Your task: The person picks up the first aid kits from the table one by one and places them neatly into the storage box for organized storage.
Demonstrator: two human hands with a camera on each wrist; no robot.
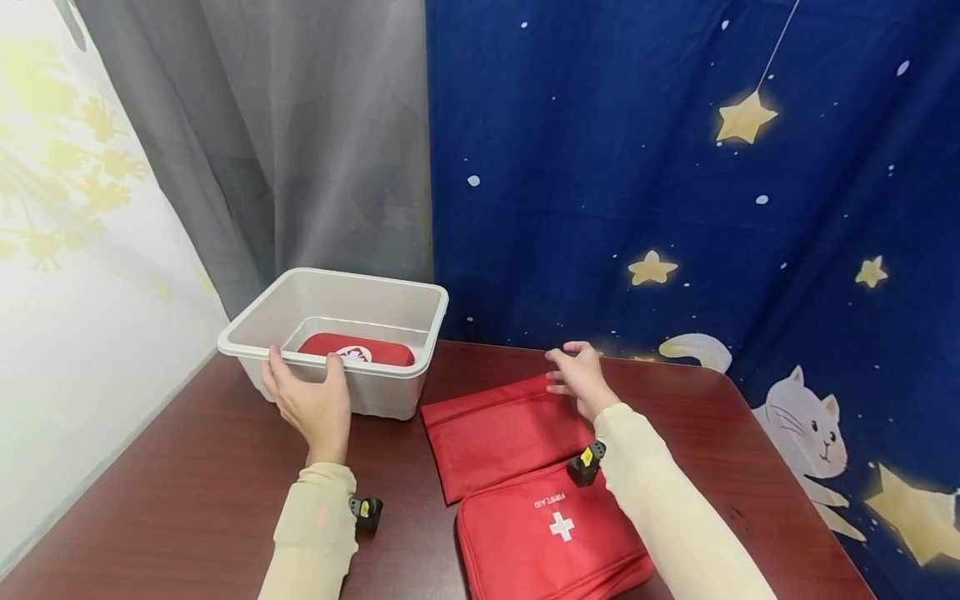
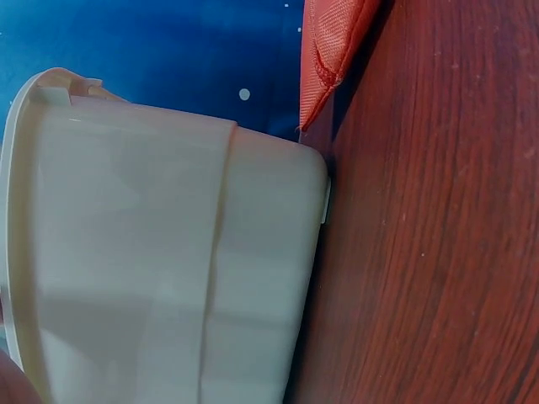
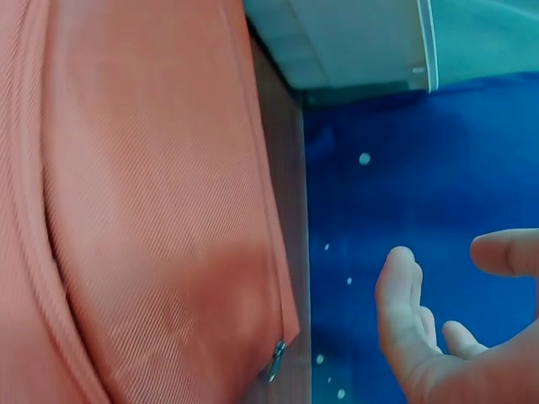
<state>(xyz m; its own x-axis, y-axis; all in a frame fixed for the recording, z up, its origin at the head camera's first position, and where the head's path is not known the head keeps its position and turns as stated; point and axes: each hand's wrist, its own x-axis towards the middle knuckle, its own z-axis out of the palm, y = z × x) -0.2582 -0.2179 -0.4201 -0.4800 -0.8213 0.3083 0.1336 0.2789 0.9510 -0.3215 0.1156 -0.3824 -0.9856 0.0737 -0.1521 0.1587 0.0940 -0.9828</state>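
Note:
My left hand [image 1: 315, 408] is at the front rim of a light grey plastic bin [image 1: 382, 393], thumb and fingers apart and tips at the rim. Inside the bin lies a red case [image 1: 397, 353] with a white emblem, partly hidden by the front wall. My right hand [image 1: 583, 377] hovers over the far right corner of a flat red pouch [image 1: 495, 433], its fingers loosely bent around nothing. A zipper pull [image 3: 276, 360] shows at the pouch's corner in the right wrist view. Nearer me lies a red first aid bag [image 1: 517, 550] with a white cross, partly covered by my right forearm.
Everything stands on a dark reddish wooden table [image 1: 180, 467]. Behind it hang a grey curtain [image 1: 345, 142] and a blue curtain [image 1: 570, 167] with stars and a cat. A white patterned surface [image 1: 82, 317] borders the table's left side.

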